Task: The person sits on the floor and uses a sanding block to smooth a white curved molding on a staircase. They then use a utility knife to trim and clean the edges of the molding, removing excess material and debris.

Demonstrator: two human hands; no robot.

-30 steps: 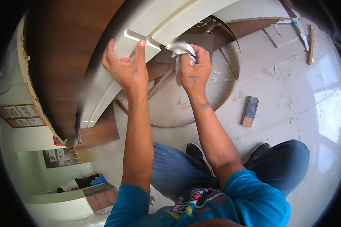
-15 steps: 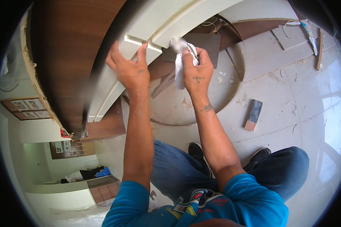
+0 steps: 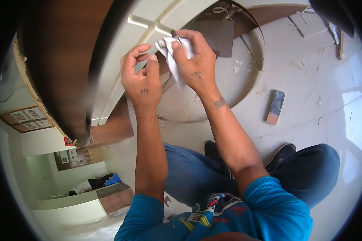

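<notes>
My right hand (image 3: pixel 197 60) grips a crumpled white cloth (image 3: pixel 169 54) between thumb and fingers, in front of a white panel (image 3: pixel 116 60) with pale grooves that cross. Part of the cloth hangs below the fingers, and its right edge is blurred. Just left of it is my left hand (image 3: pixel 142 76), holding nothing, its fingers loosely curled and the thumb apart from them. The left fingertips are close to the panel's face; whether they touch it I cannot tell.
A brown wood panel (image 3: pixel 64 52) rises at the left. On the floor lie a curved brown strip (image 3: pixel 251 88), a dark flat board (image 3: pixel 215 36), a two-tone block (image 3: pixel 276 106), a wood stick (image 3: pixel 340 46) and pale shavings. A distant person (image 3: pixel 94 184) shows lower left.
My left hand has come off the panel edge and moved down, its fingers curling. My right hand has shifted left and up with the cloth, nearer the panel and the left hand.
</notes>
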